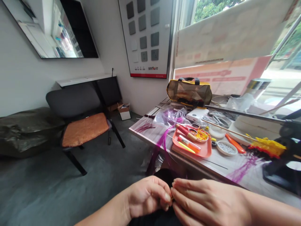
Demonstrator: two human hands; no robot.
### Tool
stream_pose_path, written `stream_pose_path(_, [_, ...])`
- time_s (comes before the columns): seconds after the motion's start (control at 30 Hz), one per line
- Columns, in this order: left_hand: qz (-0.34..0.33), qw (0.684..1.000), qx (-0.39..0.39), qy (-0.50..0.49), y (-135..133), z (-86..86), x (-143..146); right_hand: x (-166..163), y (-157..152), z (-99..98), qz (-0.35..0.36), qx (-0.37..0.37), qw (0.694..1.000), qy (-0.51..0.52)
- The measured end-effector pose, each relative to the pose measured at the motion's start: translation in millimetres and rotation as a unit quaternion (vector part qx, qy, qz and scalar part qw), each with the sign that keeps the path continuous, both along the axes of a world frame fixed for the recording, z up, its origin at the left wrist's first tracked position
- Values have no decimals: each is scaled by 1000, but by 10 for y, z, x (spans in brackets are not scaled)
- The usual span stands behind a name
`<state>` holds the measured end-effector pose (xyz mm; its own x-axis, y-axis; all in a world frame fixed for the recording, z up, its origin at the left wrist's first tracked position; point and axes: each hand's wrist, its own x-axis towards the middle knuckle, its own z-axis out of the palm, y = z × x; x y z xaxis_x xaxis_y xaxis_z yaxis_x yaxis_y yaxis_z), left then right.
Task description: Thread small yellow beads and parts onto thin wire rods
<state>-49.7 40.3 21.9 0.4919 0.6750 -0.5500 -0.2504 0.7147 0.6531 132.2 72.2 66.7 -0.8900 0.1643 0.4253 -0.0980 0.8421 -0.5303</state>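
Observation:
Low in the head view, my left hand (149,195) is curled, its thumb pressed against the fingers. My right hand (207,199) meets it fingertip to fingertip, fingers drawn together, its back towards me. Between the two sets of fingertips a tiny yellow bit (173,198) shows; most of it is covered, and I cannot make out what it is. Just beyond my hands, a bundle of purple threads (162,138) hangs over the table's edge. A pink tray (175,144) on the table carries scissors, a red-handled tool, pens and a small dish of yellow-orange pieces.
On the table (218,168) lie a white dish of small beads (227,148), an orange-handled tool (235,143), a white box (197,114) and a yellow-red threaded piece (268,147) on a stick. A bag (189,91) stands behind. A chair (86,128) is at left.

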Motion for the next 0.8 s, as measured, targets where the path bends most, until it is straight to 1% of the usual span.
stream_pose_path(0.1, [7, 1000, 12, 5, 20, 0, -8, -39, 1, -38, -17, 11, 1000, -3])
stream_pose_path(0.17, [20, 999, 28, 16, 26, 11, -20, -71, -16, -112, -51, 3, 999, 17])
stream_pose_path(0.23, [39, 997, 51, 33, 25, 31, -32, -103, -40, -210, -102, -17, 994, 32])
stream_pose_path(0.3, [56, 995, 71, 49, 24, 54, -40, -133, -62, -301, -167, -53, 984, 19])
stream_pose_path(0.4, [67, 991, 91, 66, 27, 84, -46, -170, -81, -371, -245, -142, 959, -21])
stream_pose_path(0.5, [67, 988, 113, 75, 33, 99, -54, -197, -76, -358, -268, -215, 938, -31])
stream_pose_path(0.63, [63, 978, 158, 119, 36, 118, -73, -223, -50, -311, -274, -265, 924, -20])
stream_pose_path(0.7, [59, 969, 179, 163, 34, 140, -74, -232, -37, -307, -272, -293, 916, -10])
stream_pose_path(0.73, [54, 959, 199, 197, 31, 155, -71, -237, -31, -309, -271, -302, 914, -7])
stream_pose_path(0.77, [48, 940, 235, 242, 24, 171, -65, -241, -26, -315, -273, -307, 912, -5])
stream_pose_path(0.8, [41, 909, 287, 298, 13, 185, -57, -245, -21, -321, -274, -311, 910, -3])
